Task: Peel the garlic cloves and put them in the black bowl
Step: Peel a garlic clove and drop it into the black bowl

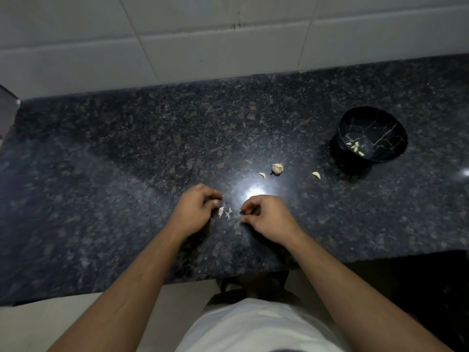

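A dark speckled granite countertop [127, 153] is seen running across the view, its polished surface marked by a bright glare of reflected light [253, 193] near the front middle. Behind it, a wall of large pale tiles [203, 34] with thin grout lines is shown. At the left edge, part of a grey upright surface [7, 110] is glimpsed. Below the counter's front edge, a light floor [63, 321] is visible, and deep shadow is found at the lower right.

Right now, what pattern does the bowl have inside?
Black bowl with thin white crack-like veins; head view.
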